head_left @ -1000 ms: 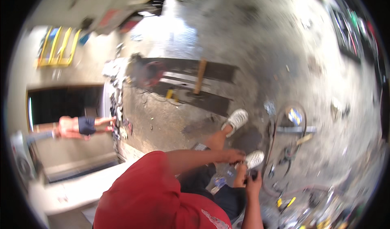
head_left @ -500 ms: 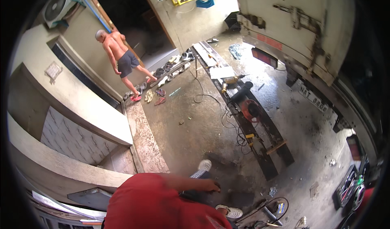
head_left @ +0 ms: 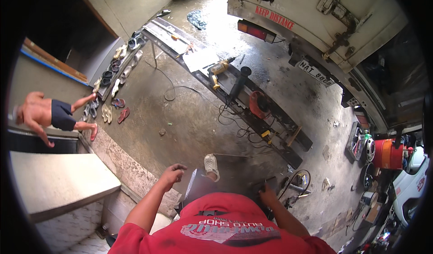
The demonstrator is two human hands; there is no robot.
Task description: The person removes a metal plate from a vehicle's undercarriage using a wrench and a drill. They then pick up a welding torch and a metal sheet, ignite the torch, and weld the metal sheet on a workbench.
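My left hand (head_left: pixel 172 176) is raised in front of my red shirt, fingers spread, with nothing in it. On the other side, low beside my body, my right hand (head_left: pixel 267 193) is closed at the edge of a dark flat piece (head_left: pixel 269 182); its fingers are partly hidden. A white shoe (head_left: pixel 211 166) on my foot shows between the hands. Ahead stands a long, narrow dark metal bench (head_left: pixel 288 157). On it lie a yellow drill (head_left: pixel 220 67), a dark cylindrical power tool (head_left: pixel 240 83), a red round tool part (head_left: pixel 258 104) and a white sheet (head_left: pixel 200 60).
Cables (head_left: pixel 234 123) trail beside the bench. A truck rear (head_left: pixel 311 24) stands to the right, with a tool case (head_left: pixel 356 139) and a red drum (head_left: pixel 389 154) nearby. At left are rows of footwear (head_left: pixel 116 69), a concrete ledge (head_left: pixel 63 182) and another person (head_left: pixel 49 112).
My view has swung, shifting the bench left in the picture. Both my hands now show, where one reached out before. The other person has moved toward the left edge of the picture.
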